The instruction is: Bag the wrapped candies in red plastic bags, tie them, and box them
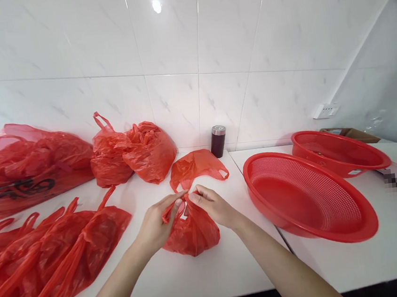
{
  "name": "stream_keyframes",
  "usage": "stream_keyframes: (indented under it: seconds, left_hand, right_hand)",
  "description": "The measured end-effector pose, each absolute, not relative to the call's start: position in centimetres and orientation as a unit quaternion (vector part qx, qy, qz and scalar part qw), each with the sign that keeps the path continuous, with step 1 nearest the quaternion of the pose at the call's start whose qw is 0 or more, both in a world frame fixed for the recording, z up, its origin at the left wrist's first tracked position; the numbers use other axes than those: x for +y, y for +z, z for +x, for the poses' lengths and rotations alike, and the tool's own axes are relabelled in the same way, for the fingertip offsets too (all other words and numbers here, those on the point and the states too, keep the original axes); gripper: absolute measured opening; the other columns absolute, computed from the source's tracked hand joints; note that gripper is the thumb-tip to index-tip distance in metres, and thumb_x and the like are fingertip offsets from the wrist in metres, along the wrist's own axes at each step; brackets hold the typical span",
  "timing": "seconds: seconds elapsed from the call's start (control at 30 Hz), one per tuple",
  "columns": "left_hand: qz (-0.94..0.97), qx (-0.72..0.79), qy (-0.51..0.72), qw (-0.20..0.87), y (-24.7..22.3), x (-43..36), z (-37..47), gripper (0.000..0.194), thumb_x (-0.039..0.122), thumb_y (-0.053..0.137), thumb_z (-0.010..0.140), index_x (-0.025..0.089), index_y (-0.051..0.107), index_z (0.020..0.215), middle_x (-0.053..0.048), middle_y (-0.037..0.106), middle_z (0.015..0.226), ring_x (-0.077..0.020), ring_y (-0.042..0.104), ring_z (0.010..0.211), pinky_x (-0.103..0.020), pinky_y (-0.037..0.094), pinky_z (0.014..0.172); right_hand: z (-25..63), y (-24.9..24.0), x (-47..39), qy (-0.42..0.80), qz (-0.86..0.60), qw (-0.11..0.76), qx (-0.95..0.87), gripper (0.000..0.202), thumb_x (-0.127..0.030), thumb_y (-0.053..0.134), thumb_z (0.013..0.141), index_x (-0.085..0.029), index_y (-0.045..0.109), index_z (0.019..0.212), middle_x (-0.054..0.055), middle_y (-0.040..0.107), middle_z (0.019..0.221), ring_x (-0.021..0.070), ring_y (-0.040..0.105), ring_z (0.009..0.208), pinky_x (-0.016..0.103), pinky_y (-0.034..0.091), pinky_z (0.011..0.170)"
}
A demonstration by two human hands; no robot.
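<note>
In the middle of the table, a filled red plastic bag (194, 241) rests on the white top. My left hand (158, 221) is closed on the gathered plastic at the left of its mouth. Opposite it, my right hand (213, 203) pinches the bag's top at the right, fingertips close to those of the left. A small gap shows between the bunched handles; the contents are hidden. Just behind my hands lies a flat red plastic bag (200, 165), with one handle spread to the right.
Several red bags (71, 251) lie at the left. Behind stand filled red bags (151, 151) and a large printed bag (35, 180). A dark cup (218, 141) is against the wall. Right are a red colander (285, 201), a second red basin (340, 147) and a cardboard box (360, 135).
</note>
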State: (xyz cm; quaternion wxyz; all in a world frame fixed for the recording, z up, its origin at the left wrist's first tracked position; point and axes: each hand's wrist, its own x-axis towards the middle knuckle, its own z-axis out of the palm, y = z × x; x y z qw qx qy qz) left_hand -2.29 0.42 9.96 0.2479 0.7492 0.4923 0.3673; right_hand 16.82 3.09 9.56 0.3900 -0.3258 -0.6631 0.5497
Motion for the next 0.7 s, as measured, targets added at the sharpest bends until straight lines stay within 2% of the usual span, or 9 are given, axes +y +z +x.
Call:
stream_keyframes:
  seconds: [0.1, 0.17, 0.23, 0.37, 0.47, 0.57, 0.7]
  left_hand:
    - [0.686, 0.579, 0.362, 0.252, 7.6, -0.7, -4.5, 0.042, 0.050, 0.035, 0.096, 0.024, 0.067, 0.108, -0.005, 0.072, 0.099, -0.0241, 0.065, 0.096, -0.032, 0.049, 0.086]
    - [0.641, 0.631, 0.372, 0.230, 5.6, -1.6, -5.9, 0.044, 0.054, 0.037, 0.094, 0.023, 0.067, 0.101, -0.003, 0.070, 0.083, -0.0227, 0.065, 0.079, -0.030, 0.049, 0.074]
    - [0.604, 0.658, 0.391, 0.221, 3.8, -2.3, -6.5, 0.045, 0.056, 0.037, 0.094, 0.022, 0.066, 0.095, -0.002, 0.068, 0.076, -0.0216, 0.062, 0.072, -0.029, 0.048, 0.068]
    - [0.516, 0.670, 0.485, 0.221, 1.6, -2.7, -4.8, 0.045, 0.057, 0.037, 0.093, 0.020, 0.063, 0.096, -0.007, 0.068, 0.097, -0.0246, 0.062, 0.095, -0.032, 0.048, 0.082]
    - [0.495, 0.661, 0.519, 0.220, 1.1, -2.0, -2.7, 0.041, 0.054, 0.035, 0.095, 0.021, 0.059, 0.099, -0.009, 0.065, 0.107, -0.0242, 0.060, 0.104, -0.033, 0.047, 0.088]
    - [0.526, 0.690, 0.455, 0.201, 1.1, -0.8, -2.1, 0.038, 0.051, 0.031, 0.097, 0.025, 0.058, 0.100, -0.006, 0.067, 0.102, -0.0229, 0.062, 0.092, -0.032, 0.047, 0.078]
    - [0.577, 0.747, 0.292, 0.152, 0.9, 1.0, -3.4, 0.037, 0.043, 0.025, 0.098, 0.028, 0.058, 0.101, -0.004, 0.070, 0.087, -0.0231, 0.063, 0.075, -0.030, 0.039, 0.064]
  right_hand:
    - [18.1, 7.0, 3.0, 0.539, -0.386, 0.399, -0.633, 0.041, -0.053, 0.062, 0.083, -0.023, 0.035, 0.074, -0.007, 0.048, 0.068, 0.0113, 0.053, 0.065, 0.025, 0.041, 0.061]
    - [19.2, 5.4, 3.4, 0.538, -0.421, 0.413, -0.602, 0.044, -0.053, 0.065, 0.080, -0.023, 0.034, 0.074, -0.005, 0.051, 0.071, 0.0156, 0.061, 0.074, 0.028, 0.045, 0.068]
    - [19.9, 4.2, 3.8, 0.527, -0.448, 0.418, -0.588, 0.044, -0.054, 0.065, 0.078, -0.023, 0.035, 0.076, -0.002, 0.055, 0.076, 0.0203, 0.065, 0.085, 0.032, 0.047, 0.075]
    - [18.5, 3.1, 3.6, 0.451, -0.478, 0.418, -0.627, 0.042, -0.051, 0.070, 0.074, -0.025, 0.039, 0.085, 0.000, 0.064, 0.089, 0.0207, 0.063, 0.093, 0.035, 0.046, 0.081]
    - [15.9, 2.0, 2.9, 0.395, -0.500, 0.375, -0.673, 0.043, -0.049, 0.071, 0.073, -0.026, 0.037, 0.086, -0.003, 0.061, 0.080, 0.0185, 0.061, 0.076, 0.031, 0.044, 0.070]
    - [14.2, 0.4, 2.9, 0.357, -0.510, 0.360, -0.695, 0.036, -0.051, 0.060, 0.082, -0.027, 0.034, 0.085, -0.006, 0.055, 0.069, 0.0170, 0.055, 0.061, 0.028, 0.039, 0.058]
    - [14.8, -1.1, 4.7, 0.274, -0.544, 0.377, -0.698, 0.026, -0.050, 0.047, 0.090, -0.027, 0.035, 0.087, -0.005, 0.053, 0.065, 0.0184, 0.054, 0.057, 0.028, 0.035, 0.057]
